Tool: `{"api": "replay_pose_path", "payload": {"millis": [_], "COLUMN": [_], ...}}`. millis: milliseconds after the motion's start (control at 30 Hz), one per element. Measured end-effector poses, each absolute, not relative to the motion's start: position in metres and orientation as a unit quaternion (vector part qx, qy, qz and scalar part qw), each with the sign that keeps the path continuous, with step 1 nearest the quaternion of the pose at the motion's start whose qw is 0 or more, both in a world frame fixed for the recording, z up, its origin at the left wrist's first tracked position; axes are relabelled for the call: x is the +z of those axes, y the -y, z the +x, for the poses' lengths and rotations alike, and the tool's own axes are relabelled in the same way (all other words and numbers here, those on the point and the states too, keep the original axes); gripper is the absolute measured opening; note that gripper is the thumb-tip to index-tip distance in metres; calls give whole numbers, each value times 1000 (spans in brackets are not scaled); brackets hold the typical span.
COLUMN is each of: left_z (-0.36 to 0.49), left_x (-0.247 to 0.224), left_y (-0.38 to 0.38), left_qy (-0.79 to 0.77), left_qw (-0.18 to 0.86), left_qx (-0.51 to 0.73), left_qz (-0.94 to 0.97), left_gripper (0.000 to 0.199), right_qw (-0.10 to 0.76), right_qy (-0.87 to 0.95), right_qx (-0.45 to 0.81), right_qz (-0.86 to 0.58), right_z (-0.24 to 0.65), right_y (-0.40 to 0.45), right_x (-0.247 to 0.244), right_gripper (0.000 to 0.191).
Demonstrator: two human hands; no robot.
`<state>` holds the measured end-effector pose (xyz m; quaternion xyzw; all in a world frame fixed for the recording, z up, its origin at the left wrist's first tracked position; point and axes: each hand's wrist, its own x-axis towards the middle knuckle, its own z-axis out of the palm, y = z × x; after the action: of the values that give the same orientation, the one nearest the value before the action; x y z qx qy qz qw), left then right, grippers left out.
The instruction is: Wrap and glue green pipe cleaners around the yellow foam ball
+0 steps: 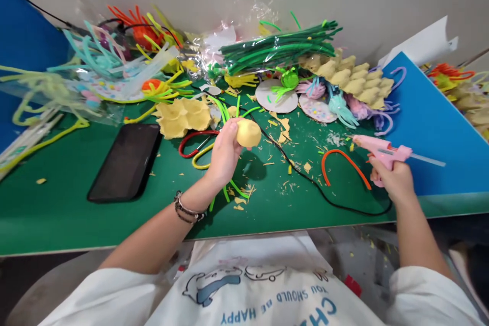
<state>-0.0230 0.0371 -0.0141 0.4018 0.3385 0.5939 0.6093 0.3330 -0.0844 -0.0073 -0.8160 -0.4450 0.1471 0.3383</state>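
Left hand [225, 148] here, pinching the yellow cup [250, 133] over the green table [286, 213]! Past an orange stem [345, 155], well to the right, the pink glue gun [385, 155], nozzle pointing left cupward, gripped in the right hand [397, 179].

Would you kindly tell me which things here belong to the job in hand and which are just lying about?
Likely in the job:
yellow rounded cardboard piece, left hand
pink plastic glue gun, right hand

Apparently lying about:
black rectangular phone
torn yellow cardboard scraps
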Motion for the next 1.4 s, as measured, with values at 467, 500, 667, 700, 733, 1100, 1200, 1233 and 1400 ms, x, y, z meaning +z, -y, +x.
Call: {"api": "replay_pose_path", "payload": {"millis": [467, 500, 667, 700, 733, 1100, 1200, 1233, 1400], "left_z": [-83, -85, -89, -89, -89, -71, -67, -67, -65], "left_x": [9, 6, -8, -10, -11, -38, -40, -39, -33], "left_y": [-78, -79, -79, -78, -77, -71, -69, -68, -64], "left_qy": [-320, -319, -324, -325, -324, -376, -388, -386, -359], "left_qw": [587, 590, 588, 585, 578, 502, 520, 524, 526], "left_qx": [605, 606, 597, 598, 603, 597, 584, 585, 605], "left_qz": [432, 428, 439, 442, 445, 499, 487, 484, 478], "left_gripper": [18, 17, 20, 20, 20, 38, 37, 36, 34], "right_qw": [-53, -66, -45, -21, 7, 108, 131, 134, 145], "right_qy": [525, 532, 647, 705, 765, 982, 977, 975, 971], "right_qx": [-59, -79, -112, -89, -62, -114, -159, -168, -185], "right_qz": [-848, -840, -753, -703, -641, -104, -49, -47, -39], "right_z": [325, 323, 281, 266, 249, 78, 64, 61, 60], "right_y": [85, 92, 97, 91, 82, 1, -5, -6, -13], "right_x": [16, 23, 48, 50, 50, 8, -5, -8, -12], "right_gripper": [53, 53, 29, 22, 19, 27, 28, 28, 34]}}
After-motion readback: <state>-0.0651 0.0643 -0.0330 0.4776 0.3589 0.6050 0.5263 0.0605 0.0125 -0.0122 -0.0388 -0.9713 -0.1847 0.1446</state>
